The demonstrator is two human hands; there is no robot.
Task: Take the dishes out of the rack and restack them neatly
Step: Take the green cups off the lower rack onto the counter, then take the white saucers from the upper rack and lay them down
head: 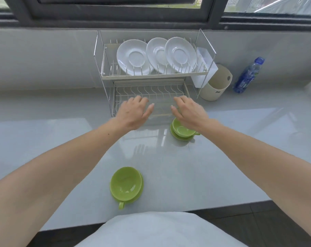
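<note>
A two-tier wire dish rack [107,75] stands at the back of the grey counter. Three white saucers [133,57] lean upright in its top tier; the lower tier holds nothing. My left hand [133,113] and my right hand [188,111] hover side by side at the front of the lower tier, fingers spread, both holding nothing. A green cup on a green saucer [182,131] sits just under my right wrist. Another green cup on a green saucer [126,184] sits near the counter's front edge, handle toward me.
A white plastic cutlery holder [204,68] hangs on the rack's right end. A cream round container [217,86] and a blue water bottle [247,75] stand to the right of the rack. A window runs along the back wall.
</note>
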